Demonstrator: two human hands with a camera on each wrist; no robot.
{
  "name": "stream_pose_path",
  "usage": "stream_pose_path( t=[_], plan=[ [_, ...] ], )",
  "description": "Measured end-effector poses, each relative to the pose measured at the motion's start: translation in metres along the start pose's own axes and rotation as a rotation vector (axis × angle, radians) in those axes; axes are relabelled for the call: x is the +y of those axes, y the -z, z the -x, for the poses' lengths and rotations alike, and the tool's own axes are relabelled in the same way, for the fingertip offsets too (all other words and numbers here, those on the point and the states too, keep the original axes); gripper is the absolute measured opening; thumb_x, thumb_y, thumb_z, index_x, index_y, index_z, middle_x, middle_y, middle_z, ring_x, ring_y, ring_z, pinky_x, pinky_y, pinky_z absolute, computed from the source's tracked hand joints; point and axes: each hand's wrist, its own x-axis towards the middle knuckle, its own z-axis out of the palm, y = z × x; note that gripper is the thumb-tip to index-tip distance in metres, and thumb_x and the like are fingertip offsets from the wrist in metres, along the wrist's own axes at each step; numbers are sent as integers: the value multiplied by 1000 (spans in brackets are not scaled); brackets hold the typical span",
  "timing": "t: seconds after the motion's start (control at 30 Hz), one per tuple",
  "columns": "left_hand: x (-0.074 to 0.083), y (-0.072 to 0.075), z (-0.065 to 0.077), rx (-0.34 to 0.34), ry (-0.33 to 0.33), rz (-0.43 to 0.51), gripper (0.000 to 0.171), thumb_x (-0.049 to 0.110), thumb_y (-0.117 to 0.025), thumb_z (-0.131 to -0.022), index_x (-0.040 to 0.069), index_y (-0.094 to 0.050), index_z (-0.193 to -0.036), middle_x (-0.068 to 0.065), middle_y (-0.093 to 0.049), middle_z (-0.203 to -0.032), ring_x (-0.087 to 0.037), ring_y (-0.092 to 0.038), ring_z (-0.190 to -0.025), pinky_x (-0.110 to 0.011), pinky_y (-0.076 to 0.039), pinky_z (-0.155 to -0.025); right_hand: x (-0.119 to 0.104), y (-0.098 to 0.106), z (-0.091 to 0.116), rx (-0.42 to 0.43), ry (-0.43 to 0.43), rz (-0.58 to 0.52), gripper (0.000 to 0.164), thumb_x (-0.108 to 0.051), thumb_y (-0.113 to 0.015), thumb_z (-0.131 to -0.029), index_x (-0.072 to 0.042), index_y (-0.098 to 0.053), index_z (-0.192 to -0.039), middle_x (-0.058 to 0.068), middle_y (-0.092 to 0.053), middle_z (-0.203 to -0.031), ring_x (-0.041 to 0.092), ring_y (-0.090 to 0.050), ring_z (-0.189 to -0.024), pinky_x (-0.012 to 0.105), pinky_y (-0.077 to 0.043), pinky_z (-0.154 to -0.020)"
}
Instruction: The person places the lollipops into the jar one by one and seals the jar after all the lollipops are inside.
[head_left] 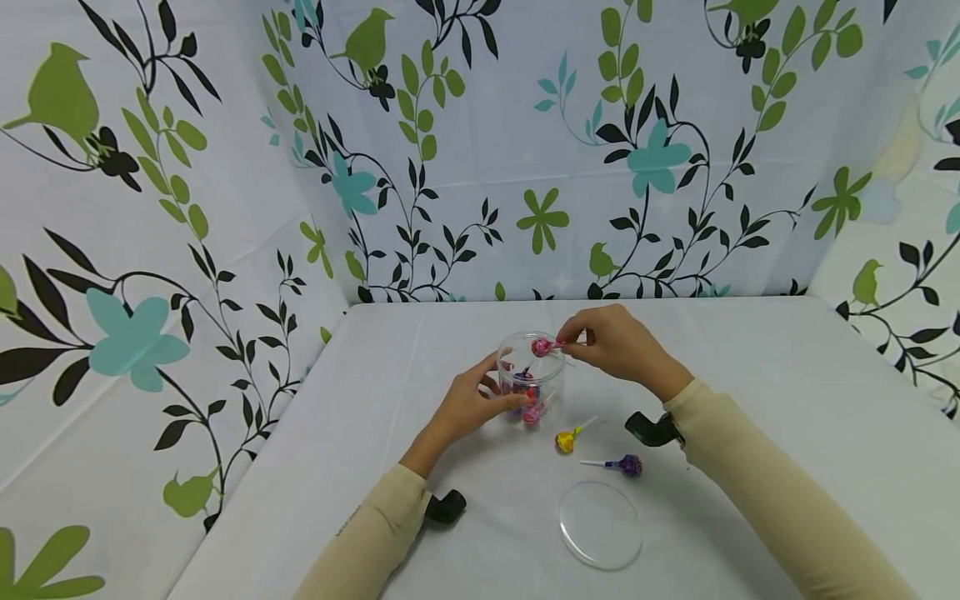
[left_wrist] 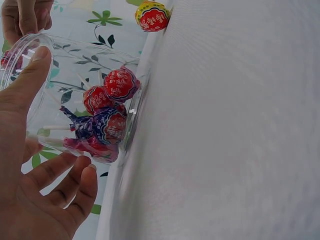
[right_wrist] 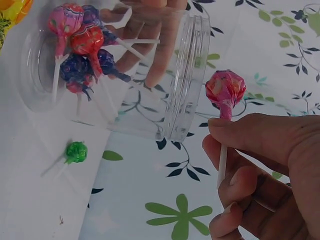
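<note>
A clear round jar (head_left: 553,385) stands upright on the table, with several wrapped lollipops (left_wrist: 107,125) in red, pink and dark blue inside it. My left hand (head_left: 474,400) grips the jar from the left, thumb and fingers around its wall. Above the jar's mouth, my right hand (head_left: 618,343) pinches a pink lollipop (right_wrist: 225,90) by its stick, candy end toward the opening. In the head view, the lollipop's candy overlaps the jar's rim; from the right wrist it appears just outside the mouth.
A yellow lollipop (head_left: 566,441) and a purple lollipop (head_left: 628,466) lie in front of the jar. Nearer me is a clear round lid (head_left: 600,567). The right wrist view also shows a green lollipop (right_wrist: 76,151) on the table (head_left: 450,350). Patterned cloth (head_left: 487,167) hangs behind.
</note>
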Motion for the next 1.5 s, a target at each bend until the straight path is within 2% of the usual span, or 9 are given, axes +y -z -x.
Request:
stream_pose_path(
  t=[0.4,0.67,1.03,1.23,1.5],
  plan=[
    [-2,0,-1,1,-27,-4,86,49,-83,-88,25,-43,-160,8,-65,-122,-15,-62,-97,-35,-54,-74,-4,-13,-15,-64,-23,63,9,-4,-79,-92,-8,-81,-101,0,-74,-92,15,-59,-69,31,-53,-60],
    [-2,1,-1,4,-20,-4,87,49,-82,-89,23,-42,-161,9,-65,-124,-16,-61,-99,-35,-55,-77,-9,-18,-21,-96,-33,93,9,-4,-79,-93,-5,-81,-102,3,-76,-95,18,-66,-81,34,-58,-68],
    [-3,0,-1,5,-32,-4,85,47,-83,-89,30,-42,-161,10,-65,-124,-16,-61,-99,-34,-56,-78,-12,-25,-26,-108,-34,170,9,-9,-81,-93,-8,-82,-102,2,-76,-95,20,-68,-86,37,-59,-74],
    [-3,0,-1,12,-41,6,85,47,-83,-88,26,-43,-160,8,-66,-125,-16,-62,-99,-35,-56,-80,-9,-26,-24,-52,-9,147,16,-13,-78,-95,-6,-81,-109,4,-77,-101,21,-70,-87,35,-58,-71],
    [-2,-1,-1,-1,-33,-6,79,47,-84,-88,30,-47,-156,10,-66,-118,-15,-61,-98,-35,-56,-77,-1,-16,-10,80,3,67,11,-13,-78,-96,-8,-81,-105,2,-74,-95,15,-56,-68,31,-49,-56]
  ],
)
